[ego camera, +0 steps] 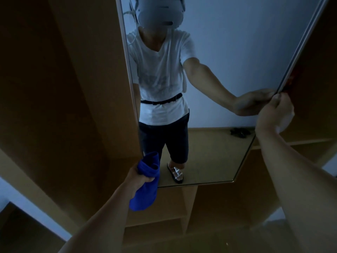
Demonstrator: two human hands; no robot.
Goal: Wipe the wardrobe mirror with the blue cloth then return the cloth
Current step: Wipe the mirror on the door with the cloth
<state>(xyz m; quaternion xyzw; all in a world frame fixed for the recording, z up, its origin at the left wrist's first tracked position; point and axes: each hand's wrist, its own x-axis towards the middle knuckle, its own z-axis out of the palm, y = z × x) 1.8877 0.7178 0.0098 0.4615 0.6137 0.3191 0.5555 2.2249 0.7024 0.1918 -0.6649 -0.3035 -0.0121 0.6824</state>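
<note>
left hand: arm reaching forward, fingers curled round bunched blue cloth, held at the mirror's lower left corner
right hand: arm stretched out, fingers gripping mirror's right edge
hands: well apart

Wooden shelves sit low in the open cabinet — bare board dividers between them. A dark small heap lies on the floor — seen only as a reflection.
</note>
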